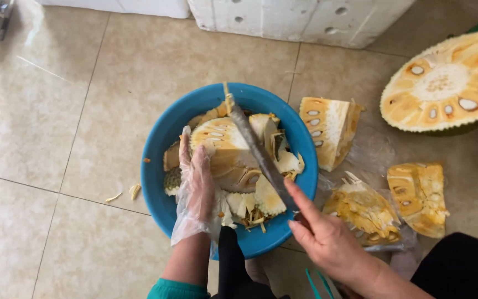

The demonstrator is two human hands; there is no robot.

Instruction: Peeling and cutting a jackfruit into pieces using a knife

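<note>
Nearest, the right hand [327, 238] is closed round the handle of a long knife [258, 152], forefinger laid along the blade, while the left hand [195, 182], in a loose clear plastic glove, lies with fingers spread flat on a jackfruit wedge [225, 149] in the blue basin [159, 166]; the wedge looks heavy, firm at the core, sticky and slippery on its cut faces, best held by the rough rind. Farther right lie more jackfruit pieces [394, 202] and a cut half [449, 80] on glossy beige floor tiles [56, 111], white foam boxes [300, 19] beyond
</note>
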